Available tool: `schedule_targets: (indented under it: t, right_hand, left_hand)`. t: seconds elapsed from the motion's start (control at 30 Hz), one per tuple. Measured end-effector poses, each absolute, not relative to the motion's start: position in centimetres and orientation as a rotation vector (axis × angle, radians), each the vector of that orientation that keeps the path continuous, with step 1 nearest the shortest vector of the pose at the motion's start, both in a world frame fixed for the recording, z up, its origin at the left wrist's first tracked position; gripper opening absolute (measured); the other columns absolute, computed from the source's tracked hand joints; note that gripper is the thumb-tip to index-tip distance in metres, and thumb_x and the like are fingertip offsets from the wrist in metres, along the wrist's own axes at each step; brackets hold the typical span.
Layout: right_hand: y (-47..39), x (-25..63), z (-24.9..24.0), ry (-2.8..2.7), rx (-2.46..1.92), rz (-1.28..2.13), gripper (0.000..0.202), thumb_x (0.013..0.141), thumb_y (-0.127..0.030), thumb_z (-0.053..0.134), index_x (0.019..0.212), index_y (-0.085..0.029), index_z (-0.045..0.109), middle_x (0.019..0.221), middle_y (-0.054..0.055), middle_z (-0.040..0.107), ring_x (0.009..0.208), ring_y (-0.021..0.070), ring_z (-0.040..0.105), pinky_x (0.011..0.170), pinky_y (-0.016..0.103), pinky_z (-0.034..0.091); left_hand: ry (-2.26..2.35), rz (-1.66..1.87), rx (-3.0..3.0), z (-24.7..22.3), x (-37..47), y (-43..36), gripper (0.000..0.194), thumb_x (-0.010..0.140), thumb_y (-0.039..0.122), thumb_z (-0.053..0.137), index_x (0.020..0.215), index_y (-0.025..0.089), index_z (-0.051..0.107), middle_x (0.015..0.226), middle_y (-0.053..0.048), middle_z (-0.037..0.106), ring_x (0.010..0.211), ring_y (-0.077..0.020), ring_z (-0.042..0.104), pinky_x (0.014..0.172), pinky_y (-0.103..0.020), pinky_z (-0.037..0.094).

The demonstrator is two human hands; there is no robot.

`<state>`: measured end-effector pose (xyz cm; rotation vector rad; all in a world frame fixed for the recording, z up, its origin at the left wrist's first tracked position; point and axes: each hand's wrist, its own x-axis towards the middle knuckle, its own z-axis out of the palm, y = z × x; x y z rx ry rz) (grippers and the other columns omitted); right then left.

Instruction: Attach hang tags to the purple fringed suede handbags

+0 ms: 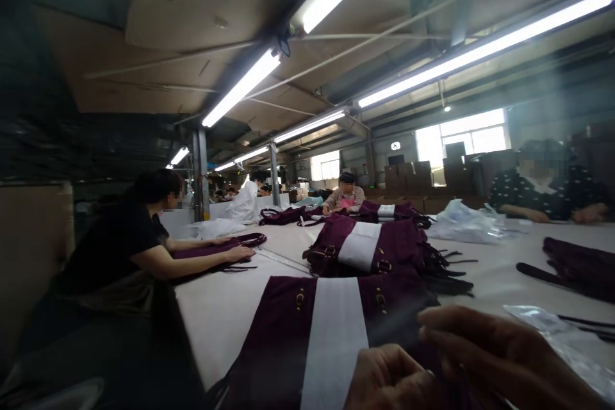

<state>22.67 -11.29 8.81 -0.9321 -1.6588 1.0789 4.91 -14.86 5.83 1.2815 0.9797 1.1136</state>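
Note:
A dark purple fabric item (283, 327) with gold buckles lies on the table in front of me, a white paper band (335, 333) across its middle. Over the band's lower right edge is my left hand (391, 381), its fingers curled together; anything between them is too small to make out. To its right, my right hand (500, 352) hovers above the item's right side, thumb and fingertips pressed together on something I cannot make out.
Beyond lies a stack of banded purple items (401, 246). Plastic bags (466, 221) and another purple item (576, 266) are at the right. A person (120, 237) leans over the white table (211, 327) at left; others sit farther back.

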Motion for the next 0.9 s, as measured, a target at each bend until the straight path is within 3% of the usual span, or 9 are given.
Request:
schedule_targets:
  t: [0.13,0.3,0.4,0.57,0.63,0.73,0.8,0.9]
  right_hand:
    - [-12.8,23.5,10.4,-1.555,-0.901,1.134,0.032,0.071,-0.047,0.078,0.087,-0.019,0.077,0.060,0.003,0.065,0.053,0.0155,0.058,0.047,0.024,0.045]
    - [-13.1,26.9,11.8,-1.422,-0.804,1.183,0.039,0.068,-0.041,0.084,0.100,-0.020,0.075,0.067,0.001,0.065,0.048,0.0091,0.051,0.041,0.020,0.036]
    - [-13.2,30.8,12.6,-1.437,-0.892,1.055,0.032,0.067,-0.043,0.085,0.085,-0.019,0.076,0.062,0.001,0.060,0.044,0.0072,0.043,0.038,0.020,0.030]
    - [-14.0,35.7,12.0,-1.634,-1.200,1.121,0.038,0.067,-0.054,0.081,0.073,-0.018,0.074,0.052,-0.003,0.043,0.044,0.0061,0.029,0.039,0.021,0.018]
    - [-14.5,36.0,11.1,-1.732,-1.265,1.192,0.038,0.071,-0.055,0.078,0.071,-0.018,0.072,0.051,-0.004,0.041,0.044,0.0067,0.029,0.040,0.021,0.018]
    - [-15.2,34.8,9.4,-1.866,-1.270,1.219,0.035,0.074,-0.052,0.074,0.068,-0.018,0.071,0.056,0.000,0.052,0.049,0.0107,0.042,0.041,0.021,0.029]
    - [-15.5,33.7,8.5,-1.929,-1.240,1.194,0.031,0.077,-0.048,0.071,0.067,-0.019,0.071,0.060,0.002,0.056,0.053,0.0128,0.048,0.044,0.022,0.034]
    - [-15.5,32.5,7.7,-1.975,-1.194,1.157,0.028,0.083,-0.044,0.066,0.072,-0.019,0.072,0.060,0.000,0.055,0.054,0.0115,0.046,0.047,0.021,0.034]
  left_hand:
    - [0.930,1.048,1.251,6.4,6.5,-16.0,0.041,0.075,0.056,0.070,0.078,0.017,0.057,0.051,0.001,0.059,0.036,-0.0086,0.044,0.039,-0.020,0.028]
    - [1.003,0.925,1.390,8.2,6.1,-16.1,0.035,0.085,0.049,0.064,0.086,0.014,0.063,0.077,-0.005,0.068,0.060,-0.0118,0.058,0.050,-0.019,0.040]
    - [1.201,0.850,1.560,8.0,4.3,-15.5,0.034,0.087,0.047,0.060,0.088,0.014,0.066,0.087,-0.007,0.069,0.077,-0.0172,0.063,0.054,-0.020,0.042]
    - [1.439,0.617,1.923,7.2,2.1,-15.5,0.020,0.087,0.034,0.057,0.082,0.017,0.068,0.074,0.000,0.065,0.070,-0.0161,0.059,0.063,-0.025,0.040]
    - [1.526,0.572,2.086,7.3,1.5,-15.9,0.021,0.089,0.033,0.056,0.082,0.020,0.069,0.074,0.001,0.066,0.072,-0.0166,0.058,0.067,-0.027,0.039]
    - [1.631,0.502,2.200,7.6,0.6,-16.6,0.016,0.090,0.032,0.058,0.087,0.023,0.071,0.084,0.001,0.070,0.079,-0.0180,0.060,0.072,-0.028,0.039]
    - [1.553,0.448,2.284,7.5,0.2,-17.1,0.013,0.090,0.028,0.060,0.097,0.025,0.070,0.098,0.000,0.071,0.092,-0.0196,0.060,0.082,-0.030,0.041]
    - [1.311,0.323,2.487,7.1,0.6,-18.0,0.028,0.091,0.029,0.065,0.119,0.029,0.063,0.122,-0.001,0.065,0.117,-0.0219,0.052,0.101,-0.033,0.036]
